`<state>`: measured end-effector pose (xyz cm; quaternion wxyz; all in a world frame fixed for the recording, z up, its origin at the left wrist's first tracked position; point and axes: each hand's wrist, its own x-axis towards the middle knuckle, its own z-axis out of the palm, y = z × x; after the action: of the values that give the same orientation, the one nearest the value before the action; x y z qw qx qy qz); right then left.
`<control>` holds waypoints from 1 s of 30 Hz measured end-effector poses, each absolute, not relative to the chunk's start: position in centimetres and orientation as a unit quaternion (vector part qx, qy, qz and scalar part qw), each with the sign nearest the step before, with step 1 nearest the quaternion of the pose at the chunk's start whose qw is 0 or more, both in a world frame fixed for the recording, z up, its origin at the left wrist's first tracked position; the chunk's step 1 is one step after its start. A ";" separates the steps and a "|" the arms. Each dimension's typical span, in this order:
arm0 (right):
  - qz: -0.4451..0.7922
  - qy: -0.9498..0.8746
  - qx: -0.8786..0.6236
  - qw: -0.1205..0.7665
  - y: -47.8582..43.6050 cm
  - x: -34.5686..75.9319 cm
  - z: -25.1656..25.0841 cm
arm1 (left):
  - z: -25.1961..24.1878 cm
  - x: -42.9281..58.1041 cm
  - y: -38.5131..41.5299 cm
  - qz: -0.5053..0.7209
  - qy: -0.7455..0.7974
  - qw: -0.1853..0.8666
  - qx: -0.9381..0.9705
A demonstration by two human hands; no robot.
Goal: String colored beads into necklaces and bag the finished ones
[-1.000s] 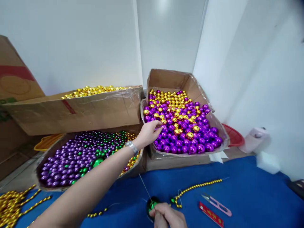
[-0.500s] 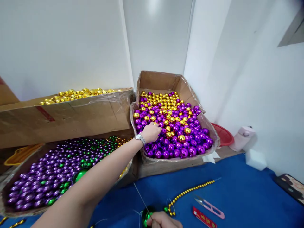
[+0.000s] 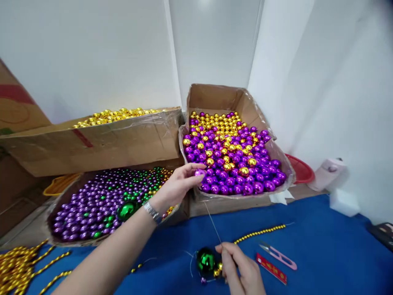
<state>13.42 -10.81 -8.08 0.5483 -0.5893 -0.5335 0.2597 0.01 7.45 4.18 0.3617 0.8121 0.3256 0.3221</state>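
My left hand (image 3: 175, 185), with a watch at the wrist, pinches a shiny purple bead (image 3: 200, 173) at the front left edge of a box of purple and gold beads (image 3: 242, 179). Lower down, my right hand (image 3: 241, 268) grips a long thin needle (image 3: 213, 221) between thumb and fingers, its tip pointing up and left. Beside the right fingers hang a large green ball (image 3: 206, 260), several gold beads (image 3: 218, 269) and a small purple bead (image 3: 203, 280). How these join the thread is partly hidden by the hand.
A box of small purple and green beads (image 3: 82, 211) sits left, under a carton of gold beads (image 3: 132, 143). On the blue cloth (image 3: 319, 246) lie a gold bead strand (image 3: 260, 232), pink-handled snips (image 3: 279, 256), a red packet (image 3: 272, 269) and gold strands (image 3: 18, 266).
My left hand has drawn back from among the beads to the box's front edge, a purple bead now in its fingers. My right hand has risen with the needle. The view has shifted left.
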 end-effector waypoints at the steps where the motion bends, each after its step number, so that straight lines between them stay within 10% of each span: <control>1: 0.242 -0.554 -0.584 0.542 -10.8 13.7 -7.9 | 3.9 -1.1 6.3 0.347 0.327 0.403 0.781; 19: 0.072 -0.751 -0.492 0.434 -10.1 13.6 -8.3 | -0.1 -7.7 -0.2 0.409 0.388 0.198 0.802; 30: 0.058 -0.771 -0.483 0.412 -9.9 13.4 -9.9 | -2.3 -6.7 -3.0 0.472 0.366 0.641 0.482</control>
<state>13.39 -9.93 -9.91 0.4118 -0.4828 -0.7707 0.0585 -6.67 -3.02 -2.35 0.6410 0.4817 0.3664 0.4721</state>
